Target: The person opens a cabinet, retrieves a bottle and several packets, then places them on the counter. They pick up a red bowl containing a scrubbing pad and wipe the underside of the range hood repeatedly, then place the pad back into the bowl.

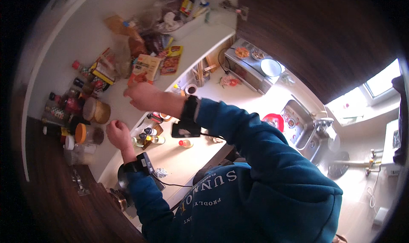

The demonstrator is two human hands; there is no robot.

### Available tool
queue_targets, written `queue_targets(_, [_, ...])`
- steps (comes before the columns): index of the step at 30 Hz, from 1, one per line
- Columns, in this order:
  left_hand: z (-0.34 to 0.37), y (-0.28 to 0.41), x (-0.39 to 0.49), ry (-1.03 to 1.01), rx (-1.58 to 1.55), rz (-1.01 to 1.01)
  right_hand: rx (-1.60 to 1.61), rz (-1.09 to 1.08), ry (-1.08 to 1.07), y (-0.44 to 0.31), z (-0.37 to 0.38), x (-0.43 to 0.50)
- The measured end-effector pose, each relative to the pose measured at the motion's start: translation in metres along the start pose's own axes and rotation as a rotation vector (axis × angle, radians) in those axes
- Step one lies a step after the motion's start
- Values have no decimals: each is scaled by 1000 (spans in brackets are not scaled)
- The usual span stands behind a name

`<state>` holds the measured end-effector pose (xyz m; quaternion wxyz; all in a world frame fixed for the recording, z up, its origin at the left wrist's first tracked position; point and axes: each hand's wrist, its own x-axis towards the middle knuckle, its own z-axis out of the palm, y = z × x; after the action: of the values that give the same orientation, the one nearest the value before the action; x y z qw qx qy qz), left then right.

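Note:
An open wall cupboard with a white shelf point(204, 40) is in front of me. My right hand point(143, 96) is over the shelf with bent fingers, at the lower edge of a cream-and-orange food packet point(147, 66). Blur hides whether it grips the packet. A yellow-and-red seasoning packet point(172, 60) lies beside that one. My left hand point(119, 135) is curled at the shelf's front, with nothing visible in it. Closest to it are a jar with an orange lid point(91, 134) and a tub of yellowish contents point(97, 110).
Several sauce bottles point(68, 102) and bagged foods point(166, 19) crowd the shelf. Dark cupboard doors point(303, 29) stand open on both sides. Below are small bottles point(155, 139), a red-capped bottle point(186, 143), a utensil holder point(201, 78), a sink point(297, 121) and a red basin point(274, 121).

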<state>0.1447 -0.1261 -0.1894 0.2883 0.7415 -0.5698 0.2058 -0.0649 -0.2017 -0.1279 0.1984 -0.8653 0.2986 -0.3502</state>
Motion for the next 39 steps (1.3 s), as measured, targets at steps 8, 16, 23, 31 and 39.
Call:
queue_targets(8, [-23, 82, 5, 53, -285, 523, 207, 289, 25, 49, 3, -240])
queue_targets(16, [21, 214, -13, -255, -192, 864, 253, 679, -156, 58, 10, -405])
queue_targets(23, [50, 219, 8, -254, -146, 905, 233, 815, -95, 70, -4, -436])
queue_targets(31, [32, 210, 12, -166, -170, 846, 942, 1017, 440, 112, -102, -458])
queue_targets(39, [-54, 87, -73, -138, -462, 248, 1582, 324, 1107, 161, -261, -513])
